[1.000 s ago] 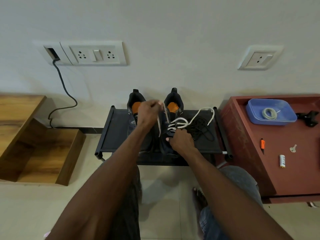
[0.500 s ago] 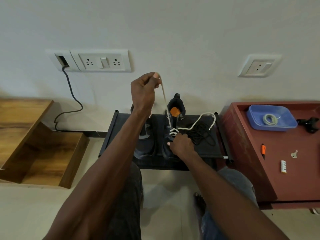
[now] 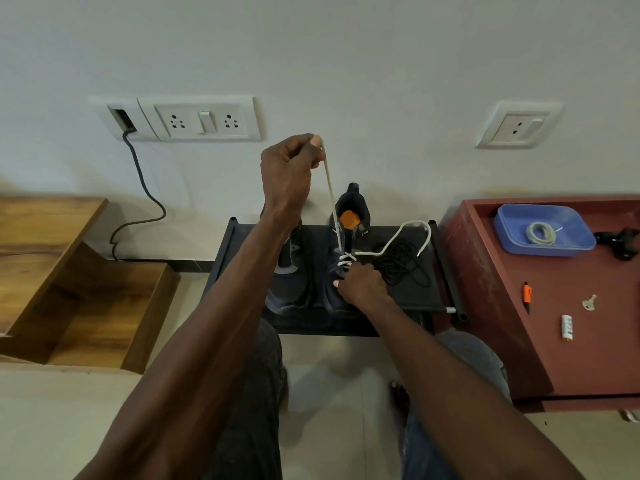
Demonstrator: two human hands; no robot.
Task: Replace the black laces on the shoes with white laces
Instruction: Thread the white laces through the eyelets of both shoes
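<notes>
A pair of dark navy fabric shoes was seen standing side by side on a low black metal-framed shoe rack (image 3: 440, 271) set against the far white wall. The right-hand shoe (image 3: 337, 292) showed an orange insole at its far opening; the left-hand shoe (image 3: 289, 289) was partly hidden behind the left forearm.

The left hand (image 3: 289, 168) was raised well above the rack, with its fingers curled and one end of the white flat lace (image 3: 330, 188) pinched between thumb and forefinger. The lace was drawn taut in a straight line from that pinch down to the eyelets of the right-hand shoe, where several white crossings were visible. The other end of the white lace was noted curving off to the right over the rack, its tip lying free.

The right hand (image 3: 362, 280) was rested on the near part of the right-hand shoe, fingers curled over the upper just beside the laced crossings; whether anything was pinched there could not be told.

A loose tangle of black lace (image 3: 403, 263) was recorded lying on the rack just right of the right-hand shoe.

To the right, a dark red wooden table (image 3: 485, 306) carried a blue plastic tray (image 3: 575, 244) holding a coiled pale cord (image 3: 540, 233).
</notes>
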